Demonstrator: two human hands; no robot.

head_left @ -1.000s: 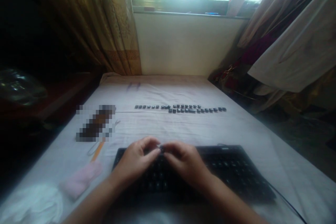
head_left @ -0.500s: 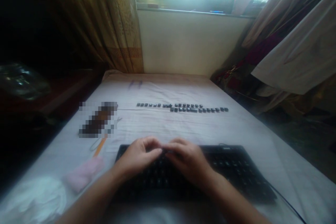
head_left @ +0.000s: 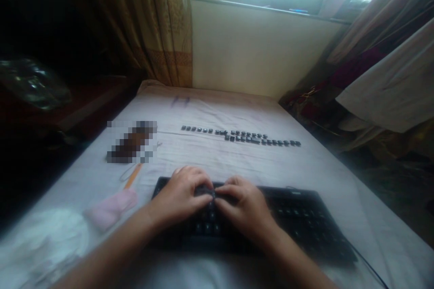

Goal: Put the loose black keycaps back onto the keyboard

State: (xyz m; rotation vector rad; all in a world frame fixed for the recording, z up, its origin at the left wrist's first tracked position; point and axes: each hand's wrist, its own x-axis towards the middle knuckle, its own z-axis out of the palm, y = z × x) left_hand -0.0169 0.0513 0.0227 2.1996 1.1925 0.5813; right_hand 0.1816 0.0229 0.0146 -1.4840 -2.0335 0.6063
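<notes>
Over the upper left half of a black keyboard (head_left: 305, 216), my two hands meet fingertip to fingertip. My left hand (head_left: 183, 192) curves in from the left, its thumb and fingers closing on a small dark spot at the key rows. From the other side, the thumb and forefinger of my right hand (head_left: 242, 201) pinch at the same spot. Whether it is a loose keycap or a key in place I cannot make out. Beyond the keyboard, several loose black keycaps (head_left: 249, 134) lie in two rows on the pale sheet (head_left: 203, 156).
To the left lie a pink cloth bundle (head_left: 113, 207) with an orange stick (head_left: 133, 176), a blurred-out brown object (head_left: 132, 142) and a whitish round item (head_left: 50, 239). A cable (head_left: 369, 264) runs off the keyboard's right. Curtains (head_left: 169, 31) and hanging clothes (head_left: 389, 76) flank the window wall.
The view has tilted and shifted slightly. My fingertips, pressed together before, are now a little apart, and both hands stay over the same part of the keyboard.
</notes>
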